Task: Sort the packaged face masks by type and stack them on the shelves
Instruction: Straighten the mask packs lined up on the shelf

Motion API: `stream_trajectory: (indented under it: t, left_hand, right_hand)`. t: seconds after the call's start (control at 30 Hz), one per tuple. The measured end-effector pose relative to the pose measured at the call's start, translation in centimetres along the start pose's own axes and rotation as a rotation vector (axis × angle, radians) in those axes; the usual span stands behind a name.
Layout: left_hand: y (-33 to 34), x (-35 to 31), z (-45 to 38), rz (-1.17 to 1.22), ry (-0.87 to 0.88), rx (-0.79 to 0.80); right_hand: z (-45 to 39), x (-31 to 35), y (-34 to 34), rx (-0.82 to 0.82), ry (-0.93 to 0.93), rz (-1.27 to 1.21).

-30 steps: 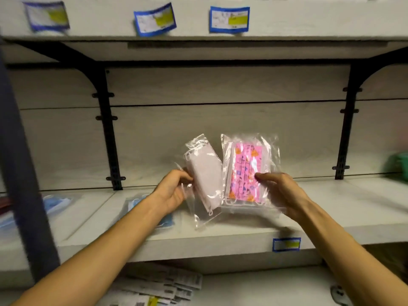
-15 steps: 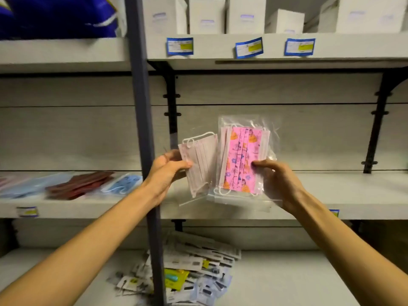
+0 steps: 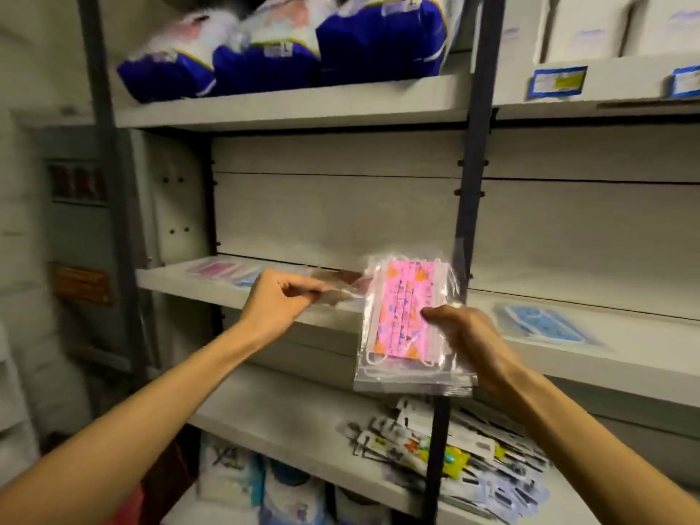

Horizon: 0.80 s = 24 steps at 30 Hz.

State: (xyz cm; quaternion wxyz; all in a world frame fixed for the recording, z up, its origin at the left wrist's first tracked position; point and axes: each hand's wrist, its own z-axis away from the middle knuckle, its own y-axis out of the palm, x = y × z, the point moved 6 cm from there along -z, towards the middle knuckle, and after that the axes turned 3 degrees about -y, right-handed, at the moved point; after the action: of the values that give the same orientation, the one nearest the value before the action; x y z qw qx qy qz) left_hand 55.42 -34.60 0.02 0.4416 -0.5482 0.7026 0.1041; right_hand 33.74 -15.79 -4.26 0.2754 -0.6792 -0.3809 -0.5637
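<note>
On the left, the left hand pinches a pale pink mask pack between thumb and curled fingers, carried nearly flat, its long axis running out from the grip toward the right and a little away, over the front edge of the middle shelf; the pack is blurred, so which face is up I cannot tell; beyond the knuckles, farther left on that same shelf, lie a magenta pack and a blue pack, which look like sorted piles. To place this pack well, I would judge the hand should choose the pile that matches its colour or start a fresh spot beside them, lower the pack flat, square its edges with what lies under it, and let go only once it rests; the slippery film could slide otherwise. To the right, the right hand grips a patterned pink mask pack with the thumb pressed on its front and the fingers curled behind; this pack stands almost upright, long axis vertical and leaning slightly, printed face toward the camera, its sealed bottom edge hanging below the grip and its top rising above the thumb, in front of the dark upright post; it is held in the air, on no shelf; right of the wrist, another blue mask pack lies flat on the neighbouring shelf.
</note>
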Motion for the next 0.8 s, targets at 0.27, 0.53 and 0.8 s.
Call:
stream_trajectory:
  t: [0.27,0.53,0.8]
  left_hand:
    - [-9.2,6.3,1.1,-0.432,0.217,-0.159]
    - [-15.7,14.9,-4.1,-0.668,0.289,-0.05]
    - [-23.3,23.9,-13.4,-0.737,0.241,-0.007]
  right_hand:
    - [-6.5,-1.2,10.2,0.025,0.046,0.028]
    - [-18.4,-3.3,18.8,-0.036,0.038,0.034]
    - [-30.8,-2.9,27.3,0.051,-0.016,-0.006]
